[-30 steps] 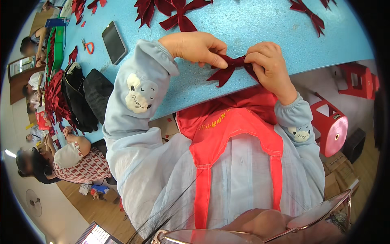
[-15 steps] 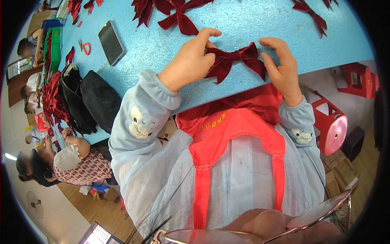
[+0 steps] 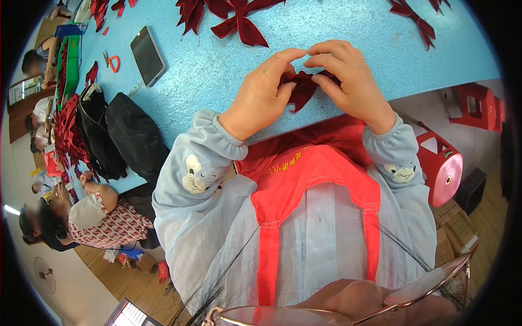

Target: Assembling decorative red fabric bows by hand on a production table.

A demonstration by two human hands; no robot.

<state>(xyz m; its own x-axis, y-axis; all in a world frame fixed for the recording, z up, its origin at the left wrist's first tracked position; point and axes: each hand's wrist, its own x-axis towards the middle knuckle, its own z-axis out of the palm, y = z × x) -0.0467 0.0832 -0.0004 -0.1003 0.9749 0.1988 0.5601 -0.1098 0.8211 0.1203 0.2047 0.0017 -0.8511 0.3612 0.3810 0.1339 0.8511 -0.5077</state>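
Observation:
A dark red velvet bow [image 3: 302, 93] is between my hands near the table's front edge, mostly covered by my fingers. Its left side is pinched by the curled fingers and thumb of my left hand [image 3: 255, 92]. My right hand [image 3: 353, 81] is closed over the other side, with its thumb pressed near the middle. Both index fingertips almost meet above the bow. Just beyond my hands, another dark red bow [image 3: 242, 24] lies on the blue table [image 3: 185, 103].
A phone [image 3: 148, 56] and orange-handled scissors [image 3: 113, 63] lie at the left, near black bags [image 3: 133, 133]. More red ribbon pieces [image 3: 416, 23] lie at the far right. Red stools [image 3: 443, 168] stand right of the table. Other people sit along the left.
My right hand has moved left, and both hands have closed in over the bow. The bow, spread out and visible before, is now gathered between my fingers.

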